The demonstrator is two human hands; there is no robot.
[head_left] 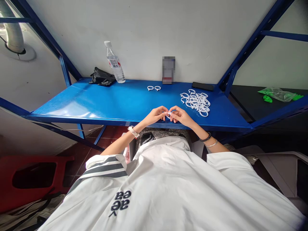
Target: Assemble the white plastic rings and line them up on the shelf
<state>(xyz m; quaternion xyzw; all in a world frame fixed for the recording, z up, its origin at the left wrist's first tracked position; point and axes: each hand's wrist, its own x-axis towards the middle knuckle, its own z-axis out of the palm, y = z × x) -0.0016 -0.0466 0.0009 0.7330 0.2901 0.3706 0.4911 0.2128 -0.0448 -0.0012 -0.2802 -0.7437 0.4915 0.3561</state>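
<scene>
My left hand (155,116) and my right hand (181,116) meet above the front edge of the blue table. Between their fingertips they pinch a small white plastic ring (169,113), mostly covered by the fingers. Just right of my right hand lies a loose pile of similar white rings (196,102). Farther back, two single rings, a left one (150,88) and a right one (157,88), sit side by side, each with a small tab toward me.
The blue table (115,102) stands against a pale wall. Along its back are a black plastic bag (102,77), a water bottle (115,62), a blurred upright box (168,70) and a black phone (202,86). Green pieces (268,98) lie beside a clear bag at far right.
</scene>
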